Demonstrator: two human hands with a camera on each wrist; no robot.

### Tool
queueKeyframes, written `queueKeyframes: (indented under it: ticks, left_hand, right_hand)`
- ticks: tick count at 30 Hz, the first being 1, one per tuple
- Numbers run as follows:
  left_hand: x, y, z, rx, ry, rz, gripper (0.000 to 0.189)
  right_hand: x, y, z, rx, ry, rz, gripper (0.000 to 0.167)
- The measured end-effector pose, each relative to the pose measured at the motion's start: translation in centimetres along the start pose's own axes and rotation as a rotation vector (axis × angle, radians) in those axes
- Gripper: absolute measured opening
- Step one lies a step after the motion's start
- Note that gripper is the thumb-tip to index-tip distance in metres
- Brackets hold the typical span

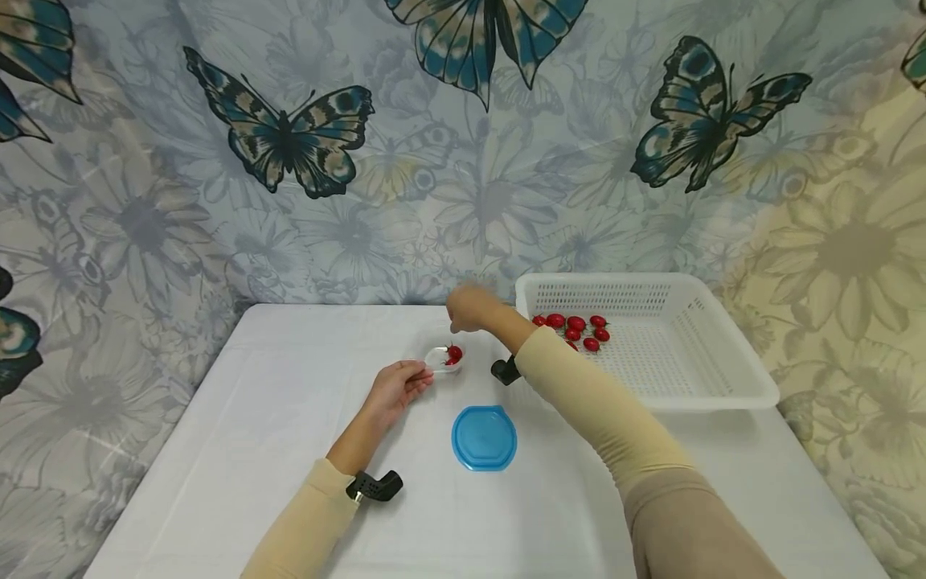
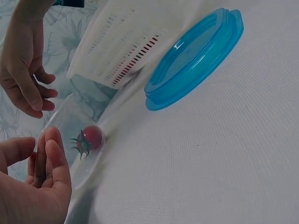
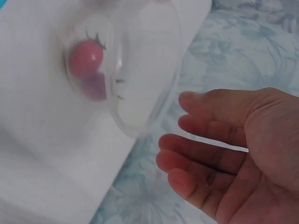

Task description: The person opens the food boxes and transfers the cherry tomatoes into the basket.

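Observation:
A small clear plastic container (image 1: 436, 359) stands on the white table, with red cherry tomatoes (image 1: 454, 354) inside; a green stem shows on one (image 2: 91, 138). My left hand (image 1: 394, 392) holds the container's near left rim between thumb and fingers. Beyond and above the container hovers my right hand (image 1: 472, 307), its fingers loosely bent and nothing between them, as the right wrist view shows (image 3: 229, 149). On the table, nearer to me, lies a round blue lid (image 1: 484, 438), apart from both hands.
A white perforated basket (image 1: 694, 354) stands at the back right, with several cherry tomatoes (image 1: 575, 323) at its left end. My right forearm passes over the basket's left front corner. A butterfly-patterned cloth (image 1: 492, 201) hangs behind the table (image 1: 289, 386).

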State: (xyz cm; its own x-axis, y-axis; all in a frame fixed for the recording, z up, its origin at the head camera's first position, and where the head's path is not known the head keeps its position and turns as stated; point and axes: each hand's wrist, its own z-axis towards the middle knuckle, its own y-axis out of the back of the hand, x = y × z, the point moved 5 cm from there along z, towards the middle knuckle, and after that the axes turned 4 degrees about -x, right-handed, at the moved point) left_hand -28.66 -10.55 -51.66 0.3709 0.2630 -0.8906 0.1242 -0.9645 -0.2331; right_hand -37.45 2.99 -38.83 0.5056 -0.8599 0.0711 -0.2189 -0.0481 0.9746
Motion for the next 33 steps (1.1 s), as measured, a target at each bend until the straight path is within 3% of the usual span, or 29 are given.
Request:
queueKeyframes:
  ticks: [4, 14, 22, 33]
  left_hand:
    - [-0.2, -0.1, 0.0, -0.005, 0.003, -0.014, 0.025]
    - [-0.5, -0.1, 0.0, 0.015, -0.011, -0.045, 0.017]
    - [-0.3, 0.0, 0.0, 0.025, -0.008, -0.050, 0.024]
    - [0.1, 0.1, 0.0, 0.007, -0.012, -0.050, 0.012]
  right_hand:
    - [1.0, -1.3, 0.6, 0.007, -0.006, 0.027, 0.015]
    - [2.5, -4.3, 1.2, -0.033, -0.125, 0.085, 0.021]
    - [3.4, -5.4, 1.0, -0.055, -0.138, 0.027, 0.018]
    - [3.5, -6.5, 1.7, -0.054, -0.134, 0.074, 0.019]
